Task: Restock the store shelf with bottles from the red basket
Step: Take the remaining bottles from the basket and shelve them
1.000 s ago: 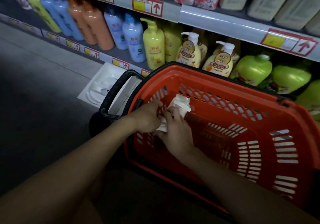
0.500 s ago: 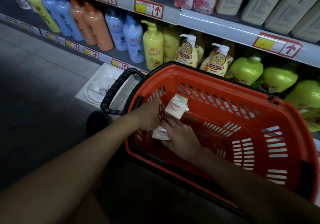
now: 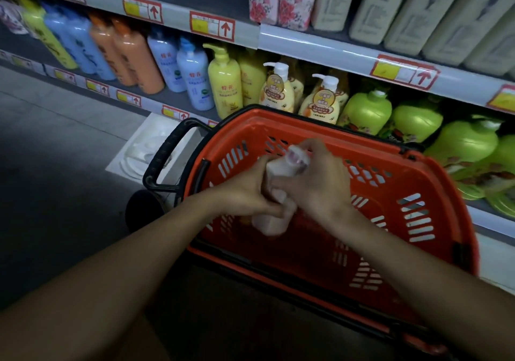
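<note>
Both hands grip one white bottle (image 3: 274,193) over the open red basket (image 3: 412,210): left hand (image 3: 245,190) curled round its lower body, right hand (image 3: 320,185) wrapped near its capped upper end. Bottle tilted, blurred. Beyond the hands, the store shelf (image 3: 345,54) carries yellow pump bottles (image 3: 224,82) and green bottles (image 3: 367,112); basket handle (image 3: 170,154) lies left of the left hand.

basket (image 3: 418,215) in front of shelf (image 3: 320,44), bottle (image 3: 274,218) above basket btwn both hands
</note>
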`<state>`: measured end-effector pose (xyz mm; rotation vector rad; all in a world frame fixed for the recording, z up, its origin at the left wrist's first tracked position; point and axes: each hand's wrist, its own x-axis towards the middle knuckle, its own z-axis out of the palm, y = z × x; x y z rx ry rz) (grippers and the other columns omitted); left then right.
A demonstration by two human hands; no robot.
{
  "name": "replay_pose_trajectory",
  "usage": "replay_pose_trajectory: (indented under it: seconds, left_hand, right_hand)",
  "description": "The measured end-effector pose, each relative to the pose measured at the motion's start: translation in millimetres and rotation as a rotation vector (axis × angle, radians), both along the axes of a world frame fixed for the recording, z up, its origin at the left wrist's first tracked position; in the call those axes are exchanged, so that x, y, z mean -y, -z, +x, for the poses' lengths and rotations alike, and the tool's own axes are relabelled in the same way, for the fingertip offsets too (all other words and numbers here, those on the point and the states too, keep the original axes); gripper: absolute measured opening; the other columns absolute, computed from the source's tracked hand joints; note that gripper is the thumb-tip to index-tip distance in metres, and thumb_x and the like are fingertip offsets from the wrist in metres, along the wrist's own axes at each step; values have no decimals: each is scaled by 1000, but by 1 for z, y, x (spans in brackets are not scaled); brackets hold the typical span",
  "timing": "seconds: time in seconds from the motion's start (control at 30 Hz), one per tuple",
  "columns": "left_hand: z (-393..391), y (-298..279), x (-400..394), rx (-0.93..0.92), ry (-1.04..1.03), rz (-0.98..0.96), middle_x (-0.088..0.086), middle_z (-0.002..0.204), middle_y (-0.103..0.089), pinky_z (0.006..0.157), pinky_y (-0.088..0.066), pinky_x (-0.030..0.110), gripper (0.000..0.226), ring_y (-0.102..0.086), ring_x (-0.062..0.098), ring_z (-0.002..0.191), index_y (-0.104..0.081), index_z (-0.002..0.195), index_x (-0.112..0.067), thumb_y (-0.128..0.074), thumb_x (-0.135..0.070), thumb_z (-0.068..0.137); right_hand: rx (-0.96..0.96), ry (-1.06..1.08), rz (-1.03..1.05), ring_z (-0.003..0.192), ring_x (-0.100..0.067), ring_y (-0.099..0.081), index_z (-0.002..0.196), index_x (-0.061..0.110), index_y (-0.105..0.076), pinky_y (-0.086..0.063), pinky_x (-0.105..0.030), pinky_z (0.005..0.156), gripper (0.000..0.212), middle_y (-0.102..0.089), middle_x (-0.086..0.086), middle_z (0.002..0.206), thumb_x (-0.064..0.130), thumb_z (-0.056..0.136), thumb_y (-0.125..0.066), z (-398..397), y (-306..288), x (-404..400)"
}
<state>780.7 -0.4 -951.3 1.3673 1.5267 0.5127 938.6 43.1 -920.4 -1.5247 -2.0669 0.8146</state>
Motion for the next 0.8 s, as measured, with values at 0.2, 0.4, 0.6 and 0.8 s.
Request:
replay_pose_trajectory:
  seconds: [0.2, 0.4, 0.6, 0.8]
  left_hand:
    - [77, -56, 6, 260, -485, 526, -11, 109, -60, 76, -46, 5, 68, -60, -19, 95, -44, 122, -7, -82, 11, 69]
    - [90, -151, -18, 491, -568, 455, 8, 108, -75, 80, -61, 43, 67, -72, 20, 94, -63, 119, -12, -91, -16, 58]
    - [120, -236, -21, 983, -316, 269, 17, 108, -71, 90, -58, 46, 64, -68, 31, 99, -66, 117, -4, -74, -29, 58]
    - [177, -288, -30, 817, -211, 311, 11, 95, -78, 71, -61, 31, 36, -74, 21, 84, -72, 105, -11, -51, -39, 95]
  right_hand:
    - [-79, 139, 183, 85, -25, -68, 104, 22, -50, -50, -34, 65, 59, -66, 4, 88, 53, 64, -81, 16, -95, 4]
    - [-528, 73, 91, 75, -8, -68, 120, 22, -60, -50, -33, 70, 55, -74, 5, 88, 60, 83, -71, 85, -195, -2]
    - [-685, -346, -609, 99, -22, -75, 110, 17, -76, -58, -33, 91, 43, -78, -9, 109, 37, 73, -83, 156, -198, 20]
    - [-906, 28, -232, 81, -20, -76, 105, 15, -74, -61, -34, 70, 47, -81, -5, 94, 34, 65, -90, 157, -218, 41]
